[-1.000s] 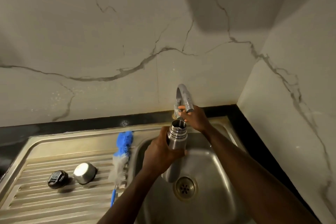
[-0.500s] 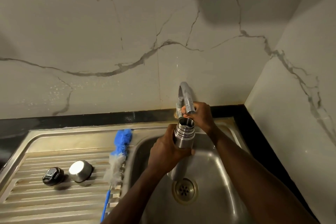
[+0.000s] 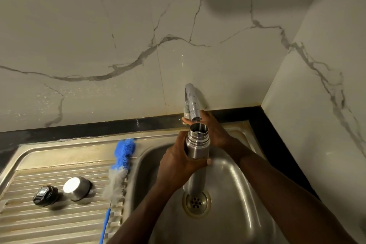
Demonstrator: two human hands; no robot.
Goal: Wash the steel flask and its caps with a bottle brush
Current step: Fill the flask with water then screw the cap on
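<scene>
Head cam, looking down at the sink (image 3: 243,200): left hand (image 3: 178,166) wraps round the flask (image 3: 197,146), fingers curled on the body, thumb tip showing at its right side. Flask is upright, mouth open, w/ the threaded neck clear above the grip and the lower body running down behind the hand toward the drain (image 3: 196,203). It hangs over the basin, not resting on the bottom as far as I can tell. The open mouth sits right under the tap (image 3: 192,103) spout, just below it.

Right hand (image 3: 214,132) is behind the flask, at the base of the tap, fingers reaching left past the spout; fingertips mostly hidden by the tap and the flask neck, so can't tell whether it grips anything there.

Over on the draining board (image 3: 49,222), left of the basin: bottle brush (image 3: 118,172) lies along the basin edge, blue-and-white bristle end toward the wall, thin blue handle toward the camera. Steel cap (image 3: 77,188) sits beside it, and the black cap (image 3: 45,195) just left of that one. Both caps well apart from either hand.
</scene>
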